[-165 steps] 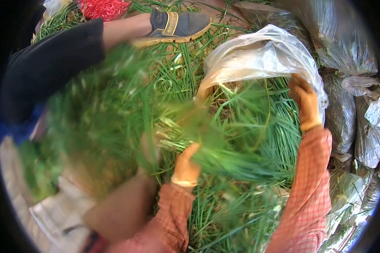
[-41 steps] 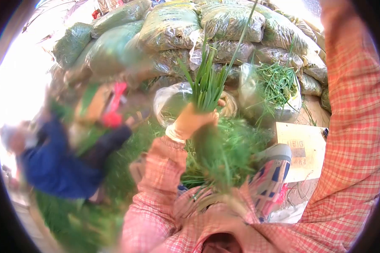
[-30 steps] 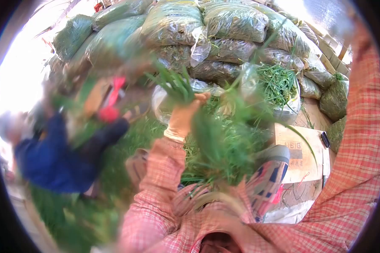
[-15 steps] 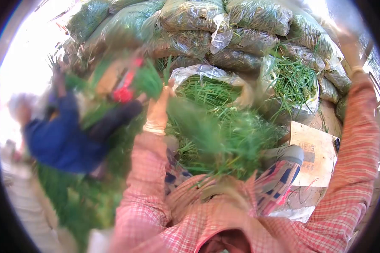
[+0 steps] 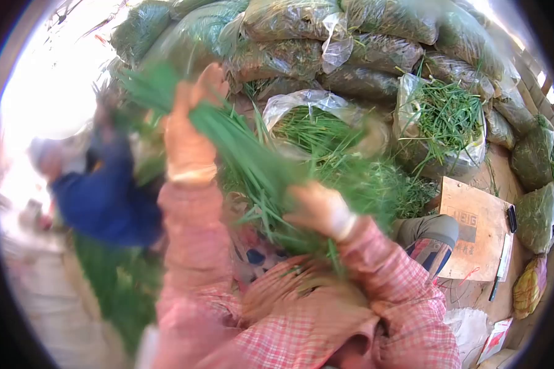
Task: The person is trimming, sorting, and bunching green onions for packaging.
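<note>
My left hand [image 5: 194,117] is raised and closed round a bunch of long green chives [image 5: 243,144]. The bunch slants down to the right across my front, its upper end blurred. At the lower part, my right hand [image 5: 320,209] closes on the leaves; its fingertips are partly lost among them and smeared by motion. Beneath the hands a heap of loose chives [image 5: 366,190] spreads over my lap and in front of my knees. An open clear plastic bag [image 5: 271,114] filled with chives stands just beyond.
Stuffed plastic sacks [image 5: 277,58] are stacked along the back. A second open bag [image 5: 474,150] of greens stands at right. By my knee lies a wooden board [image 5: 480,212] with a dark-handled tool [image 5: 503,261]. A co-worker in blue [image 5: 104,197] sits at left.
My right hand has come down from the far upper right to the bunch. My left hand has moved left and up, carrying the chives. The view has shifted slightly.
</note>
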Motion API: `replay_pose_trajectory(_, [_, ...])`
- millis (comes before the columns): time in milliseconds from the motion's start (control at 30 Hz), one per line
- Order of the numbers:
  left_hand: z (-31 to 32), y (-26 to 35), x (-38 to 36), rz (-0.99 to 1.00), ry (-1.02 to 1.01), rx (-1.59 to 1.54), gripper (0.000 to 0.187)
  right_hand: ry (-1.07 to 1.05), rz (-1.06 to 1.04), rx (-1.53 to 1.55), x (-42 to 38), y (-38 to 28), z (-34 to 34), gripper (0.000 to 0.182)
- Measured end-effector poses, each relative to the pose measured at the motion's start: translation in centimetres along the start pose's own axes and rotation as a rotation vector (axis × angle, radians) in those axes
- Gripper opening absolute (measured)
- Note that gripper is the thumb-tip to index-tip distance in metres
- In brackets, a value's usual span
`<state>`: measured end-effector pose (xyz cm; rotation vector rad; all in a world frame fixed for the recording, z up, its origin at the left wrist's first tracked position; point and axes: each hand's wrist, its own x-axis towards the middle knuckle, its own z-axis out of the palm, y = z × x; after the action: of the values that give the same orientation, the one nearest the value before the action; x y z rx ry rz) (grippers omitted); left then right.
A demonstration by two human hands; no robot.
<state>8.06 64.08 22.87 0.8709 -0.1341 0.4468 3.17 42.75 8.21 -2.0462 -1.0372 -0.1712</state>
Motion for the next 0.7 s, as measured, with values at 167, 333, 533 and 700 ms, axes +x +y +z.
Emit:
replay_pose_trajectory(167, [-5.3, -1.6, 0.0, -0.167, 0.289, -0.084, 0.044, -0.384, 0.114, 0.138, -4.4, -2.6, -1.4, 0.033])
replay_pose_trajectory(333, [-10.7, -5.8, -0.1, -0.274, 0.584, -0.124, 0.023, -0.519, 0.177, 0.390, -8.4, -3.5, 0.0, 0.024])
replay_pose_trajectory(533, [-21.4, 0.3, 2.7, -0.065, 0.466, 0.052, 0.025, -0.478, 0.419, 0.377, -17.3, -1.3, -6.5, 0.032])
replay_pose_trajectory(700, [-12.8, 2.8, 3.5, 0.193, 0.599, 0.375, 0.027, -0.315, 1.025, 0.151, -12.7, 1.2, -13.1, 0.019])
